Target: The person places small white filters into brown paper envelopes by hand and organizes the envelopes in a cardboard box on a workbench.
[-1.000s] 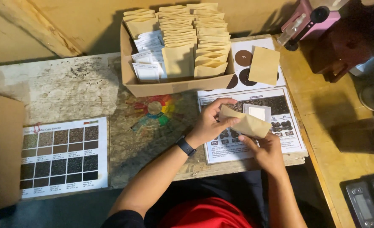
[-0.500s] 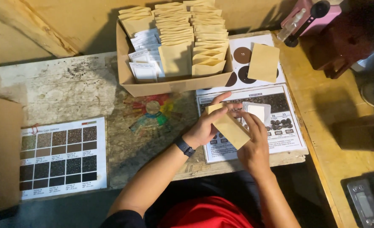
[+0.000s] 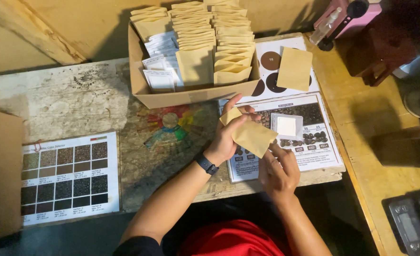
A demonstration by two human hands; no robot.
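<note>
My left hand (image 3: 229, 137) grips a small tan paper envelope (image 3: 250, 133) by its upper left corner, holding it tilted just above the table. My right hand (image 3: 278, 170) is under the envelope's lower right corner, its fingers touching that edge. A dark watch sits on my left wrist. Just right of the envelope a small clear square packet with a white label (image 3: 286, 126) lies on a printed chart of dark beans (image 3: 309, 142).
A cardboard box (image 3: 191, 97) packed with several tan envelopes and white labelled packets stands behind my hands. One loose tan envelope (image 3: 294, 68) lies on a sheet with brown circles. A colour-swatch chart (image 3: 67, 178) is at left; a pink device (image 3: 347, 16) and a scale (image 3: 409, 227) are at right.
The envelope has swung from lying nearly flat across both hands to a steeper tilt. My right hand slid down from its right end to its lower corner.
</note>
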